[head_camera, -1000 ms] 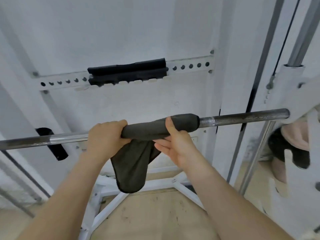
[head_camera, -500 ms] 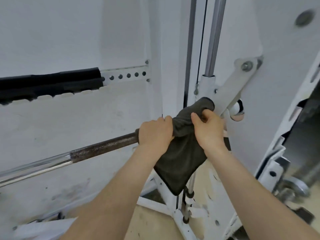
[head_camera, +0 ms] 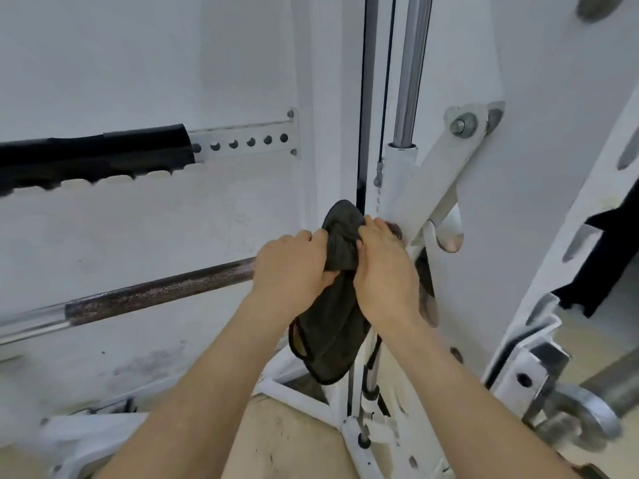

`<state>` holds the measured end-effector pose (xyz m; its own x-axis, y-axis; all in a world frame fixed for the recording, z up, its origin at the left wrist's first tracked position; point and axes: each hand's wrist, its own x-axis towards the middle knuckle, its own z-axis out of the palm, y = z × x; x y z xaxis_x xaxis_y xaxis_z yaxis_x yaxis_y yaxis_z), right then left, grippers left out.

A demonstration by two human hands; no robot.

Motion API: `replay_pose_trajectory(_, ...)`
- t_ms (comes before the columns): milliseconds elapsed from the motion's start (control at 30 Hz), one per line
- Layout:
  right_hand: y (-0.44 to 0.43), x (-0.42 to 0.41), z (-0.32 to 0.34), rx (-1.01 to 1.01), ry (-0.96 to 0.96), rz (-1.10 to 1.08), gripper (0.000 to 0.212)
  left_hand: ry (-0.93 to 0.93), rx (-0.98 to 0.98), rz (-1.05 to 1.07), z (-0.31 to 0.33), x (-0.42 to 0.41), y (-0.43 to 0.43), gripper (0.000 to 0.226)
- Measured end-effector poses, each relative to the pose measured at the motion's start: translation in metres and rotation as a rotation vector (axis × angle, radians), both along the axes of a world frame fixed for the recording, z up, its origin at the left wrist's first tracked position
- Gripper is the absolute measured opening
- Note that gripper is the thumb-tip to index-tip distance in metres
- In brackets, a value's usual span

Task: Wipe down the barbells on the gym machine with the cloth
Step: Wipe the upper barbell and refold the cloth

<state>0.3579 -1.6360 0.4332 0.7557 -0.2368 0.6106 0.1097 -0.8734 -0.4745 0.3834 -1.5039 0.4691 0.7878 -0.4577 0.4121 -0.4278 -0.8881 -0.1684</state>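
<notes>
Fingers of my left hand curl over the dark grey terry cloth; my right hand pinches its bunched top — both clamped on fabric. The cloth wraps the rusty knurled steel barbell at its end beside the white steel pivot bracket, I judge to scrub that last stretch — tail hanging loose.

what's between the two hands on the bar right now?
Head view: only the bunched dark cloth, wrapped over the barbell; left hand and right hand both grip it.
</notes>
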Motion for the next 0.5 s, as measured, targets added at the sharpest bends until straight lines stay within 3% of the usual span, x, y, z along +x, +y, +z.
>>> replay_pose_trajectory(133, -0.006, -0.034, -0.022, 0.274, -0.004, 0.047, 0.018, 0.027, -0.019, 0.006, -0.006, -0.003, -0.020, 0.057)
replay_pose_trajectory(233, -0.016, -0.033, -0.019, 0.947, 0.076, 0.209, 0.022, 0.050, -0.062, -0.082, -0.003, 0.004, -0.050, 0.065)
replay_pose_trajectory(300, -0.025, -0.028, -0.010, 1.242, 0.155, 0.278, 0.023, 0.043, -0.018, -0.086, -0.001, 0.010, -0.083, 0.061)
replay_pose_trajectory(400, -0.037, -0.024, -0.013, 1.334, 0.194, 0.319, 0.036, -0.063, 0.011, 0.007, -0.006, 0.014, -0.107, 0.050)
replay_pose_trajectory(500, -0.037, -0.032, -0.023, 1.364, 0.287, 0.363, 0.048, -0.191, -0.085, 0.018, -0.016, 0.016, -0.102, 0.036)
